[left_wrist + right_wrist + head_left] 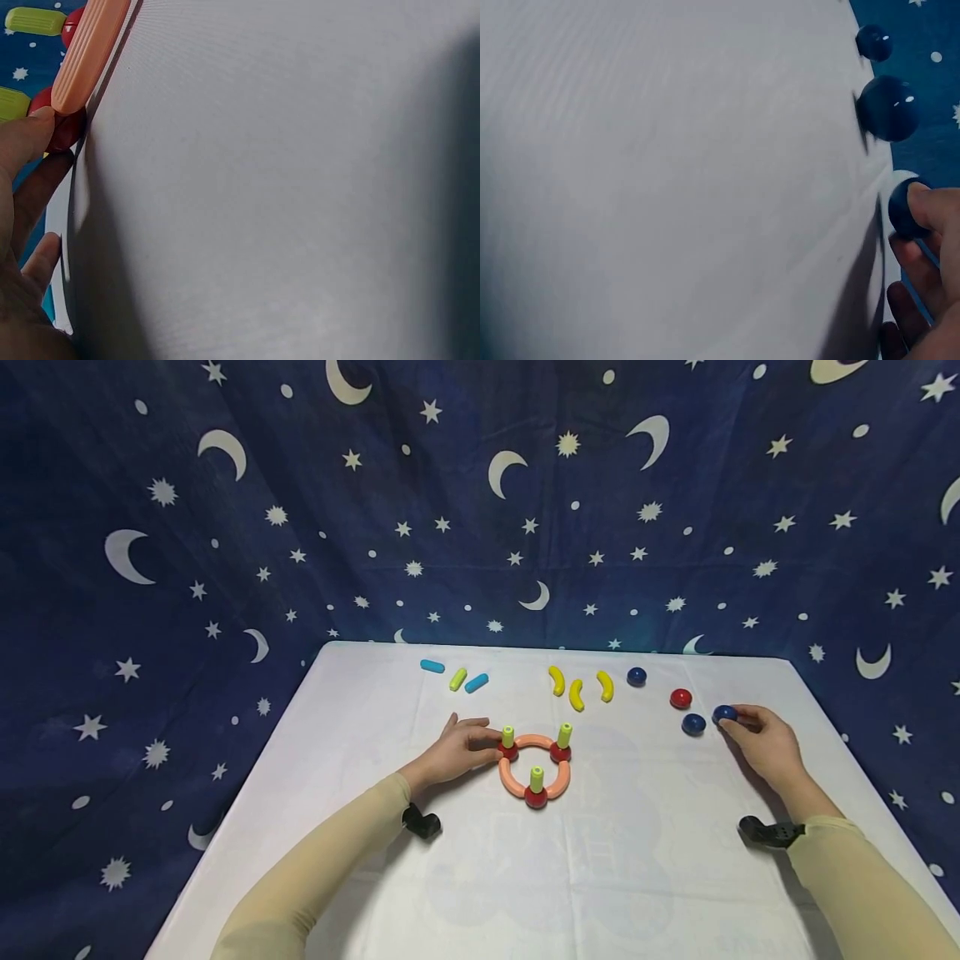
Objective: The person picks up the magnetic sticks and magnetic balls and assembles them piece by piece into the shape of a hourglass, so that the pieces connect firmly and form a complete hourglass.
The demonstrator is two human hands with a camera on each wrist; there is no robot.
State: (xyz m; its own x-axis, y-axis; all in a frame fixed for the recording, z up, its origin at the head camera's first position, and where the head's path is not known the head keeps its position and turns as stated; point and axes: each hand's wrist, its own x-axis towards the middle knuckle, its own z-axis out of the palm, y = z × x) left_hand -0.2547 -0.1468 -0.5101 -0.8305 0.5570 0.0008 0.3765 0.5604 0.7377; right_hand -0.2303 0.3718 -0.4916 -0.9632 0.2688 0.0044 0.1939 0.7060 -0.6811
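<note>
In the head view, a ring of salmon curved pieces (513, 782) joined by red balls (536, 799) lies mid-table. A short yellow-green rod (537, 778) stands up from each ball. My left hand (450, 753) is at the ring's left side, thumb and finger pinching the back-left red ball (69, 133). Over to the right, my right hand (768, 747) pinches a blue ball (723, 714) between thumb and fingers. The right wrist view also shows this held ball (904, 214), partly covered by the thumb. Another blue ball (693, 724) sits just left of it.
Behind the ring lie several yellow curved pieces (576, 695). Blue rods (476, 683) and a green rod (458, 679) are at the back left. A loose red ball (681, 698) and a further blue ball (636, 677) sit back right. A starry curtain (465, 527) hangs behind the white table (637, 877).
</note>
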